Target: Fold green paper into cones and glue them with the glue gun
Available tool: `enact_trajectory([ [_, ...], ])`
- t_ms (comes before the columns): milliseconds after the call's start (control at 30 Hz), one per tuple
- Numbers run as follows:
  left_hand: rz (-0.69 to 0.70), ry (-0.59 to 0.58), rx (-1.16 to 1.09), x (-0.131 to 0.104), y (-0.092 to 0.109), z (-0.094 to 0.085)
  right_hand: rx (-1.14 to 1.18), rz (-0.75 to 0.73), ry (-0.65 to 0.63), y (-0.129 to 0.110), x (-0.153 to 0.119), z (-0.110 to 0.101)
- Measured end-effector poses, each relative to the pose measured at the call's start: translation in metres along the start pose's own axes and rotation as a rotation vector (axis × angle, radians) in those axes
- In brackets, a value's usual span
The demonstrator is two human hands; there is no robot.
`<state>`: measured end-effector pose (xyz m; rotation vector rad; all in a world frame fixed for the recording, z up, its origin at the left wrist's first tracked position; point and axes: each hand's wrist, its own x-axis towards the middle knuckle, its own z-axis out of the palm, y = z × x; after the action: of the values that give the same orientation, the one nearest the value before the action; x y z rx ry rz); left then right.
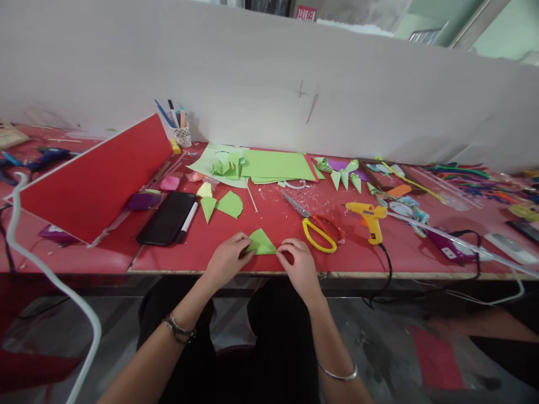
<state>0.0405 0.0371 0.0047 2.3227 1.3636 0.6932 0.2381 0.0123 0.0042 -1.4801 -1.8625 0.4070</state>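
Note:
A folded piece of green paper [261, 242] is stretched between my two hands near the table's front edge. My left hand [229, 255] pinches its left side, and my right hand [297, 261] grips the pointed right corner between thumb and finger. Just beyond lie a green paper cone [208, 210] and a rounded green paper piece [230, 205]. Scissors with yellow and orange handles [319, 235] rest open-bladed to the right of my right hand. Farther right is a yellow hot glue gun [369, 217] with a black cord.
Green paper sheets [278, 166] lie by the white partition [252, 73], near folded paper shapes [345, 178]. A black phone [167, 217] and white marker [189, 217] are at left, beside a leaning red board [101, 179]. A white cable [46, 269] hangs in the left foreground. Another person's arm [484, 325] shows at right.

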Motion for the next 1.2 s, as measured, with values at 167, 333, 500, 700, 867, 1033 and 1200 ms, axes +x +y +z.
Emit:
enact_trajectory([
  [167,0.075,-0.043,-0.093,-0.001,-0.002,-0.004,0.008,-0.093,-0.097,-0.006,-0.003,-0.002],
  [333,0.028,0.009,-0.106,-0.003,-0.002,-0.002,0.047,-0.077,-0.115,-0.01,-0.001,0.005],
  [500,-0.014,0.054,-0.012,-0.003,-0.001,0.001,0.097,-0.029,-0.021,-0.008,0.004,0.007],
  [700,-0.101,0.035,0.032,0.001,0.004,0.0,0.084,-0.003,0.063,-0.002,0.0,0.01],
  [867,-0.113,0.032,0.008,0.002,0.005,-0.002,0.026,-0.007,0.056,-0.001,0.002,0.009],
  [1033,-0.11,0.041,0.054,0.001,0.007,-0.001,-0.002,0.018,0.095,-0.001,0.003,0.012],
  [1200,-0.144,0.078,0.193,0.0,0.011,0.005,-0.028,0.007,0.11,0.001,0.003,0.016],
])
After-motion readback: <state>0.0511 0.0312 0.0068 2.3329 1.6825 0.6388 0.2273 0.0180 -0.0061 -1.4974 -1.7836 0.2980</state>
